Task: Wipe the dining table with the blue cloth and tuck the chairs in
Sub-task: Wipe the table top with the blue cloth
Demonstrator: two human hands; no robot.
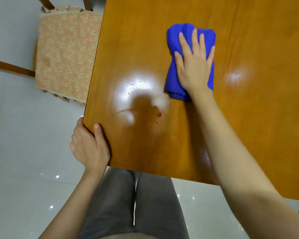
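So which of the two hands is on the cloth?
The right hand, fingers spread flat on the blue cloth; the left hand only grips the table corner.

Glossy pale floor (24,152), red spot (159,115)

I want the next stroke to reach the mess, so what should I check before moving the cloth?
1. Is the right hand flat on the blue cloth: ok.
2. Is the left hand gripping the dining table corner: ok.
3. Is the red spot wiped: not ok.
4. Are the dark specks beside the cloth cleared: not ok.
5. Is the cushioned chair tucked in: not ok, its seat shows beside the table.
6. Is the cloth damp: cannot tell.
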